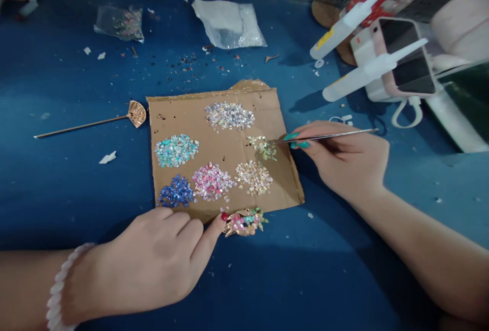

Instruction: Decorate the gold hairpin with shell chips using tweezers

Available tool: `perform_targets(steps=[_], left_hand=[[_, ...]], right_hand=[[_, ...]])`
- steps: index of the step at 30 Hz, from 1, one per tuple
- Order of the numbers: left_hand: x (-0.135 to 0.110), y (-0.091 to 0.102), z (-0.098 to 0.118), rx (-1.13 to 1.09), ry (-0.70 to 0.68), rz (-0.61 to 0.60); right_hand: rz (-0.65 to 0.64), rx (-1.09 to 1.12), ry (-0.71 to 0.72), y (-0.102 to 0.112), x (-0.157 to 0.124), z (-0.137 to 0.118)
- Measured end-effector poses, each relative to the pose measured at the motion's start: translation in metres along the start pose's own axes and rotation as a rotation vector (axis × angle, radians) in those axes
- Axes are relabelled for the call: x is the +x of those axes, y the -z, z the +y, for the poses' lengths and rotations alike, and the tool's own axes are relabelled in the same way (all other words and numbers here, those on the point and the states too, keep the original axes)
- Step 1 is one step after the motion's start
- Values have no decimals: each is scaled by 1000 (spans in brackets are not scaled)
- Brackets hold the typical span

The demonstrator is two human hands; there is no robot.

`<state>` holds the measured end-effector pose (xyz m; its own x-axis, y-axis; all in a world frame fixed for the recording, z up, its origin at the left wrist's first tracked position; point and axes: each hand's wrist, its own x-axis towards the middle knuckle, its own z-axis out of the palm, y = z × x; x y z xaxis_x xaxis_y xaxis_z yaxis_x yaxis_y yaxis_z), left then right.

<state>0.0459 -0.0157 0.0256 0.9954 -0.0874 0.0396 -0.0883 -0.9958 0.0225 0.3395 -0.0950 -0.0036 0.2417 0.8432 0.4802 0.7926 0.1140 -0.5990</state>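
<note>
A brown cardboard sheet [183,117] lies on the blue table and carries several small heaps of coloured shell chips. My right hand [344,160] pinches metal tweezers [324,136], whose tip reaches into the pale green heap [263,147] on the sheet's right side. My left hand [160,259] is curled, its forefinger pressing on a gold fan-shaped ornament [244,221] partly covered with coloured chips, just below the sheet's front edge. A white bead bracelet [61,285] circles my left wrist.
A bare gold fan hairpin on a long stick [114,117] lies left of the sheet. Two plastic bags of chips [229,23] sit at the back. White glue bottles [367,71] and a phone [408,56] rest at the right. Small scraps litter the table.
</note>
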Motion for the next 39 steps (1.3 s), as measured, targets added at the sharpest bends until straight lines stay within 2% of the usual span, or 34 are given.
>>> perform_targets(steps=[8,39], left_hand=[[1,0,-1,11,-11,66],[2,0,-1,-13,-9,58]], right_hand=[[-4,-3,11,2,0,-1],[-24,-19,33,0,1,0]])
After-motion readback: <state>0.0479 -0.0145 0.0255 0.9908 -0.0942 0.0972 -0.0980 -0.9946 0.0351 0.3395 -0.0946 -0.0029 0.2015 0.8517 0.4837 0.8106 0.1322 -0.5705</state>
